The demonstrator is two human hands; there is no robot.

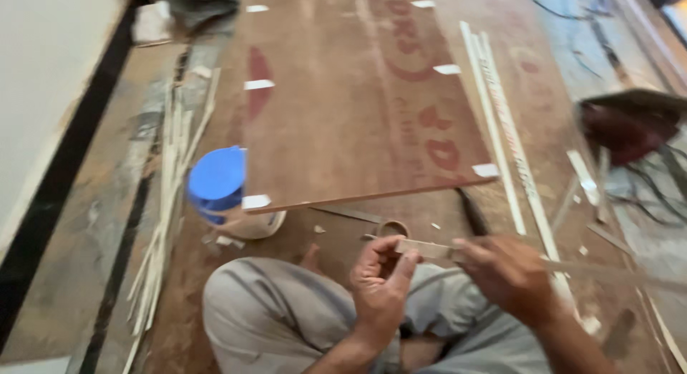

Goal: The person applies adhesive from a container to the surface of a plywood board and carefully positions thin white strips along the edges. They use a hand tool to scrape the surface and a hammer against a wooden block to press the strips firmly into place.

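One head-worn camera looks steeply down; close over the lap, facing the floor [107, 202] ahead.

Brown floor [336, 224], pale wall [43, 74], daylight

We count two hands: left hand [379, 277] at 6 o'clock, right hand [504, 270] at 5 o'clock, with one thin strip [424, 249] between them. One large brown plywood sheet [358, 102] at 12 o'clock carries six white tape patches [258, 84]; one blue-lidded container [218, 184] at 9 o'clock, one small tape roll [392, 228] at centre. Loose white strips [168, 195] at 9 o'clock are too blurred for us to count.
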